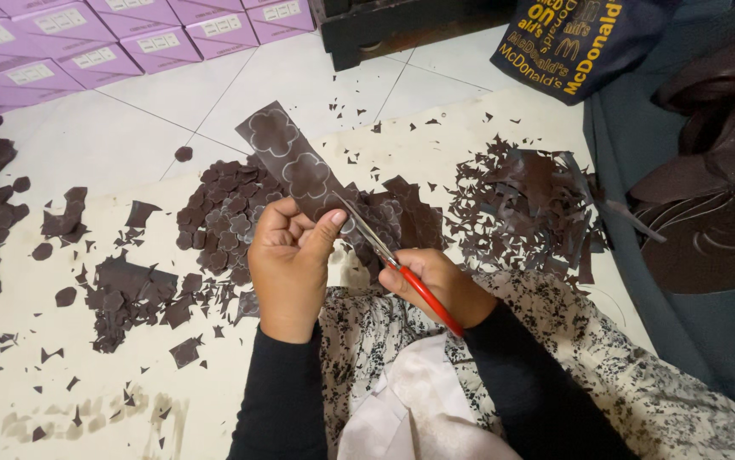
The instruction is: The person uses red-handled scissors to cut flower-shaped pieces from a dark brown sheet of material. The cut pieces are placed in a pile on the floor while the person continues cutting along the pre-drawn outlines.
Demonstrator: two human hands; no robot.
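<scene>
On the floor lies a pale sheet (pixel 470 145) covered with dark scraps (pixel 529 204) and a pile of cut flowers (pixel 227 217), so much cutting seems already done. The left hand (pixel 287 255) closes its fingers on a dark strip (pixel 291 158) with about two flower outlines still uncut. The right hand (pixel 436 285) grips red scissors (pixel 401 273), blades at the strip's lower end.

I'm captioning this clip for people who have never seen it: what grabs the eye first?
At centre, the left hand holds up a dark brown strip marked with pale flower outlines, while the right hand works red-handled scissors into it. Cut flower shapes pile just left of the strip, and brown scraps litter the cream mat.
</scene>
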